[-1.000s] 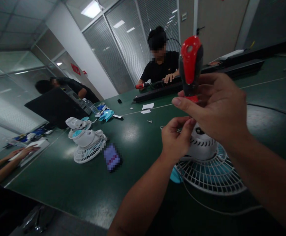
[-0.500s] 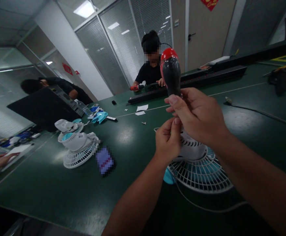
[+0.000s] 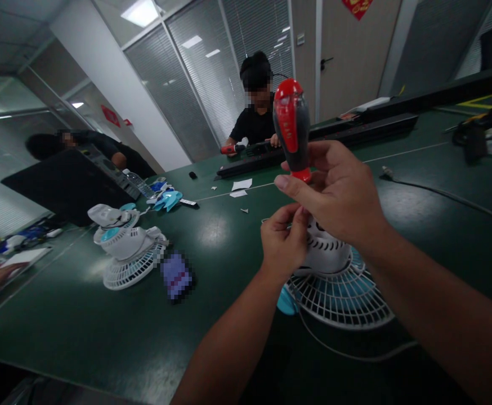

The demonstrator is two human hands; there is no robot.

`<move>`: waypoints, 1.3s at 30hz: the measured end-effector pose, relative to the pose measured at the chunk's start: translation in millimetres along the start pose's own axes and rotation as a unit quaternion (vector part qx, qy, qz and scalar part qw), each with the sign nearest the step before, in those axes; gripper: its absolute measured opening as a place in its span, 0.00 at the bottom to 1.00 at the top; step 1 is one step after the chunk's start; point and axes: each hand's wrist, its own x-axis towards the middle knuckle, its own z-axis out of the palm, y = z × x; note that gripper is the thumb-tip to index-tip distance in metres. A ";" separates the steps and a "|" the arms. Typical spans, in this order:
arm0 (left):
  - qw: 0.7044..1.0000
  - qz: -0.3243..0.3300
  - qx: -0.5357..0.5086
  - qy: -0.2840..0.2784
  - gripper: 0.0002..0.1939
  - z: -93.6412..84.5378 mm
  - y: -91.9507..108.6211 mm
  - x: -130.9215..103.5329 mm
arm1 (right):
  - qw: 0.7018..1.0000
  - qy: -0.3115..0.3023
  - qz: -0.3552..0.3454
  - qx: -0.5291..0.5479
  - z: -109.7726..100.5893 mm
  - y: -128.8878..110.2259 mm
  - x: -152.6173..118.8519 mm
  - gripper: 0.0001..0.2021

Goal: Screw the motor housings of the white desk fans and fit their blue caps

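Observation:
A red and black screwdriver (image 3: 291, 126) stands upright, its handle gripped near the bottom by the fingers of my right hand (image 3: 339, 194). Just below, my left hand (image 3: 285, 239) is pinched at the top of the white fan's housing (image 3: 326, 253); what its fingertips hold is hidden. The fan lies with its white grille (image 3: 347, 301) down on the green table, light blue blades showing through. A pale cable (image 3: 356, 355) curves in front of it. The screwdriver's shaft is hidden behind my hands.
Another white fan (image 3: 130, 253) and a pixelated purple item (image 3: 177, 277) lie to the left. Paper scraps (image 3: 241, 184), a bottle (image 3: 138, 183) and blue parts (image 3: 168, 199) sit farther back. A person (image 3: 254, 112) works across the table; another bends at the left.
The screwdriver handle has turned, showing more of its red side, and the fingers of my right hand have shifted on it. The whole view has moved slightly.

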 end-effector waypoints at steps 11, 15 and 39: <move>0.998 -0.019 -0.023 0.056 0.09 7.3 10.2 -0.5 | 0.998 0.061 0.003 0.000 0.3 -8.6 0.2 0.23; 0.997 -0.047 -0.025 0.055 0.12 8.8 11.8 0.0 | 0.999 0.032 -0.011 -0.041 -4.1 -11.9 -1.4 0.17; 0.999 -0.030 -0.024 0.023 0.13 3.9 9.5 2.4 | 1.000 0.026 0.002 0.007 -9.0 -16.2 3.2 0.22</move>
